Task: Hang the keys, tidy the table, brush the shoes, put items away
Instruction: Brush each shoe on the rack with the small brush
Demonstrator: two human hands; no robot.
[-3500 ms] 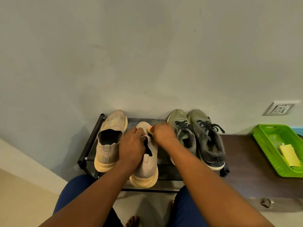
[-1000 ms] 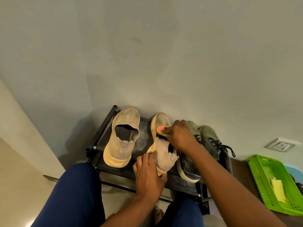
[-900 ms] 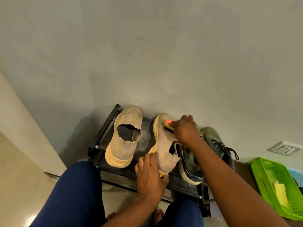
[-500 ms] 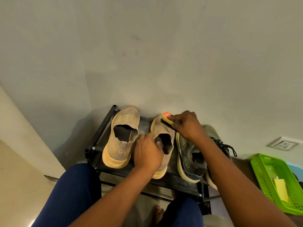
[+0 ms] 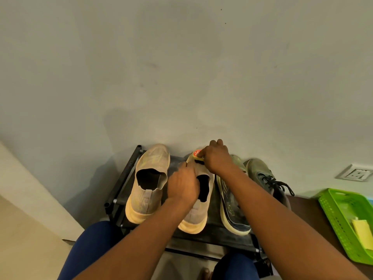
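Two beige slip-on shoes stand on a low black shoe rack (image 5: 121, 184) against the wall. The left beige shoe (image 5: 148, 184) is untouched. My left hand (image 5: 182, 184) grips the right beige shoe (image 5: 198, 217) at its collar and holds it upright. My right hand (image 5: 215, 157) is shut on a small shoe brush (image 5: 197, 154) with a yellow back and a red label, pressed on that shoe's toe. A grey-green sneaker (image 5: 232, 211) lies tipped on its side beside it, and its laced mate (image 5: 266, 178) stands further right.
A dark wooden table (image 5: 308, 217) adjoins the rack on the right, carrying a green plastic basket (image 5: 339, 221) with a yellow item (image 5: 363, 232) inside. A wall socket (image 5: 355, 174) sits above it. My knees in blue trousers are below the rack.
The beige shoe, tilted on its side a second ago, now stands upright. My left hand moved from its heel up to its collar. The brush moved forward to the toe.
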